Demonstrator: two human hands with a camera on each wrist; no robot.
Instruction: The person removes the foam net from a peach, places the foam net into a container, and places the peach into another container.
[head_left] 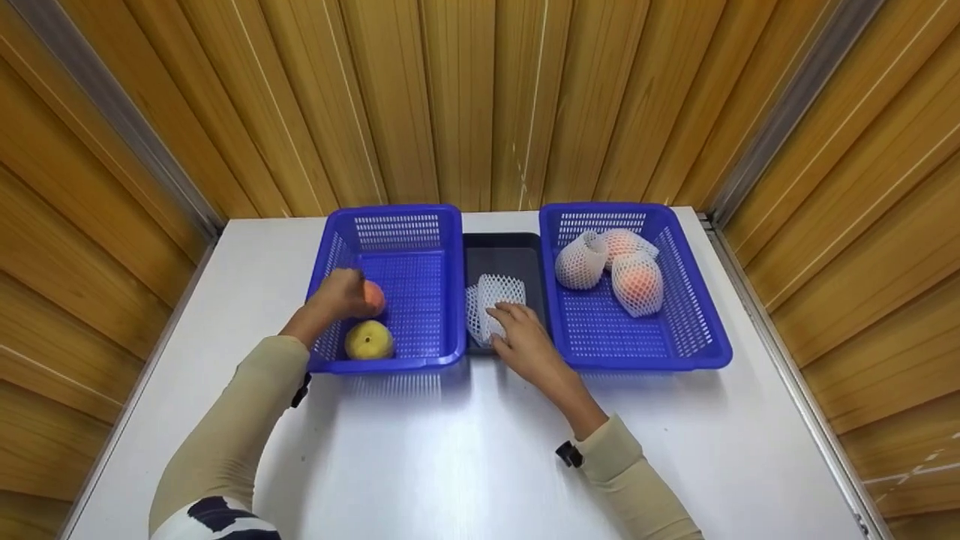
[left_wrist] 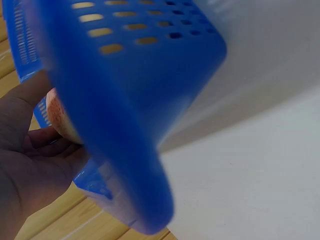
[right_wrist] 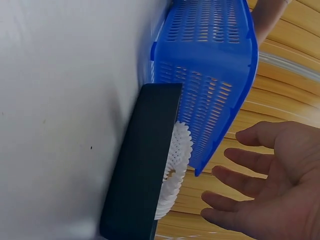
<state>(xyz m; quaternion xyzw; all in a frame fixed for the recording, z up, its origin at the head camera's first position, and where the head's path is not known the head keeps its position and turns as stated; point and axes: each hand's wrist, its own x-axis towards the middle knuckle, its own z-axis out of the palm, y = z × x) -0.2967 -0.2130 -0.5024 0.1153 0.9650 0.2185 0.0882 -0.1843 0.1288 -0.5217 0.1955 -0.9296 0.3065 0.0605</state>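
Note:
My left hand [head_left: 342, 293] reaches into the left blue basket [head_left: 454, 300] and grips a reddish peach [head_left: 374, 298]. In the left wrist view, the fingers curl round that peach [left_wrist: 61, 117] behind the basket's rim. Just in front of it lies a round yellow fruit [head_left: 369, 340] with a dark dimple on top. Over the black tray [head_left: 501, 241] between the baskets is my right hand [head_left: 527, 342], fingers spread and slightly bent, close above white foam net sleeves [head_left: 501, 286]. The right wrist view shows this hand [right_wrist: 280, 175] apart from the sleeves [right_wrist: 176, 162], holding nothing.
A second blue basket [head_left: 697, 358] stands on the right, with several net-wrapped fruits, among them a reddish one [head_left: 639, 283] near its middle. All of it sits on a white table [head_left: 450, 450]. Wood-patterned walls [head_left: 465, 97] close in the back and both sides.

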